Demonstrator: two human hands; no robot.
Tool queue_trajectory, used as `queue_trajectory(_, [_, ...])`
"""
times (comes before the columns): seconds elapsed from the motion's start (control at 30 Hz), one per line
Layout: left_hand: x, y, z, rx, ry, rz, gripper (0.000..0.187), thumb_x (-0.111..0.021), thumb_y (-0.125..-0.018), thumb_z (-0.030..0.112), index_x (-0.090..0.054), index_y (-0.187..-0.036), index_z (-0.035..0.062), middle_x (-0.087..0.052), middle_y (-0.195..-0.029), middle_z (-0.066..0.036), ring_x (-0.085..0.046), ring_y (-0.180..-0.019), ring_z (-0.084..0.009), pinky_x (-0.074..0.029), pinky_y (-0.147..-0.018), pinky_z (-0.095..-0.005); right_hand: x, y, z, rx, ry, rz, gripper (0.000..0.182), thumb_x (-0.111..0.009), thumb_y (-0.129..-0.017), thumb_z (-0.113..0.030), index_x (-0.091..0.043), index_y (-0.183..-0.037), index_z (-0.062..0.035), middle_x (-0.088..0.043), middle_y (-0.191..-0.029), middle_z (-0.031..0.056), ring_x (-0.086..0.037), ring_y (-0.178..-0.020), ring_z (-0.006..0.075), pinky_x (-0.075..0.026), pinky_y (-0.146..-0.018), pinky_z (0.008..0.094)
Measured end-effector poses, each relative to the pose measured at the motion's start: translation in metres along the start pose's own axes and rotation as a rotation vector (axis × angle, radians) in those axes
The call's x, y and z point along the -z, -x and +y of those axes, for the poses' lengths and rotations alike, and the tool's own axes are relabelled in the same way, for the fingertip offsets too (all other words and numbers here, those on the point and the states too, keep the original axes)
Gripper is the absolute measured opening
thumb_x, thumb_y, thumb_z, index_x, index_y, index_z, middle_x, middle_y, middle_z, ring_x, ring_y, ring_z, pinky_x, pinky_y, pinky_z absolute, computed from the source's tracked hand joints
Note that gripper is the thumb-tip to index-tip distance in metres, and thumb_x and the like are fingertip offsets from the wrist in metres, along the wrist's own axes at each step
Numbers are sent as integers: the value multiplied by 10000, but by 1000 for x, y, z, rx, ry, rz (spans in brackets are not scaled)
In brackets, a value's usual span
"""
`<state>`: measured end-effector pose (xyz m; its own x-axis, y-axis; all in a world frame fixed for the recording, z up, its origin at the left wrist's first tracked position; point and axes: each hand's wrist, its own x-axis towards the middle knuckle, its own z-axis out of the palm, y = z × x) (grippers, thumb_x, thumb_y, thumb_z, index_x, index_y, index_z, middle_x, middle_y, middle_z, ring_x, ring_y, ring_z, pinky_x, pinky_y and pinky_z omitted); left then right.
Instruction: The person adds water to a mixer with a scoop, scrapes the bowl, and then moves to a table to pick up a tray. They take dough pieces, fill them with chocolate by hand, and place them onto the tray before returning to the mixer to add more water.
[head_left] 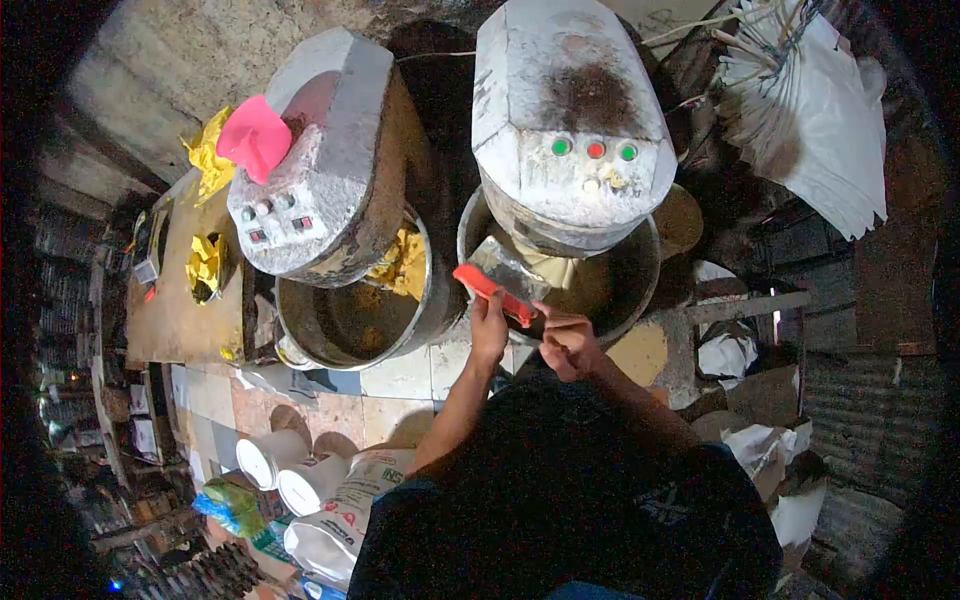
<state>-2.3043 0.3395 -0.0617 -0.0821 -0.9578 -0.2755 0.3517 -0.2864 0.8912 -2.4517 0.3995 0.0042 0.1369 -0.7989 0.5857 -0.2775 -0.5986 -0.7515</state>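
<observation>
My left hand (488, 325) grips the red handle of a scraper (508, 268) with a wide metal blade, held over the near rim of the right mixer's bowl (640, 283). Close to the handle's right end, my right hand (568, 343) has its fingers curled together; what they hold, if anything, is too small to tell. Pale dough (545, 268) shows behind the blade, beneath the white mixer head (575, 120). That head carries green and red buttons.
At the left stands a second mixer (320, 150) with yellow dough (405, 262) in its bowl and a pink scoop (255, 138) on top. A wooden table (175, 310), white buckets (262, 460) and a sack (345, 510) are at the left. White bags (810, 130) hang at the upper right.
</observation>
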Motion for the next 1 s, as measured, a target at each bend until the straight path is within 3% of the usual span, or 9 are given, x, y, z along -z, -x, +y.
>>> queue_trajectory(0.17, [-5,8,39,-141,-239,-160,151,-470,-944,205,-493,-911,61,-526,-713,-2,-525,-599,-105,-423,-501,-268,10,-21,5,47,55,-234,293,-541,-726,-69,-360,-498,-48,-344,-498,76,-433,-479,254,-351,-1041,524])
queue_trajectory(0.23, [-8,14,59,71,-217,-204,155,-463,-942,198,-505,-924,49,-527,-721,0,-507,-596,-89,-416,-508,-256,19,-31,7,25,51,-244,300,-545,-731,-58,-357,-497,-51,-345,-493,77,-420,-467,252,-316,-1065,516])
queue_trajectory(0.37, [1,4,39,-47,-309,-177,169,-446,-941,194,-512,-959,40,-536,-726,-6,-509,-588,-86,-418,-502,-251,19,-31,15,78,10,-108,337,-580,-737,-129,-360,-492,-56,-345,-503,75,-417,-465,270,-309,-1059,522])
queue_trajectory(0.47, [-6,5,43,-58,-322,-171,195,-443,-951,219,-505,-917,37,-549,-703,-23,-526,-578,-100,-436,-503,-267,12,-26,22,147,-58,-438,350,-615,-718,-212,-402,-499,-41,-376,-512,82,-463,-516,290,-299,-1056,523])
queue_trajectory(0.67, [7,8,34,176,-385,-273,230,-453,-943,231,-523,-970,13,-581,-782,-43,-555,-648,-106,-455,-538,-249,30,-30,54,46,87,-321,275,-617,-686,-184,-471,-499,-46,-434,-511,94,-496,-535,282,-287,-1057,517])
queue_trajectory(0.77, [8,6,20,119,-502,-255,258,-470,-942,231,-521,-1022,-10,-589,-826,-46,-560,-704,-115,-471,-606,-264,26,-21,68,98,-11,-385,274,-614,-690,-178,-465,-500,-50,-411,-505,87,-488,-519,278,-273,-1071,505])
queue_trajectory(0.83, [-3,13,30,250,-407,-237,265,-482,-935,214,-518,-1060,-17,-590,-863,-43,-549,-726,-121,-466,-632,-270,15,-10,84,49,-93,-393,283,-617,-692,-180,-457,-493,-58,-394,-500,85,-481,-509,281,-409,-938,483])
queue_trajectory(0.87, [-9,19,37,258,-452,-179,269,-468,-940,242,-522,-1015,-10,-574,-809,-35,-534,-675,-112,-452,-594,-268,14,-10,93,87,-118,-269,337,-626,-744,-227,-455,-522,-39,-454,-534,106,-478,-504,309,-439,-589,397])
queue_trajectory(1.0, [22,35,24,280,-479,-107,299,-473,-945,298,-522,-984,6,-546,-741,-18,-505,-618,-103,-418,-541,-273,15,37,174,-306,103,-564,275,-621,-773,-257,-497,-631,-57,-508,-602,125,-492,-563,329,-422,-773,459])
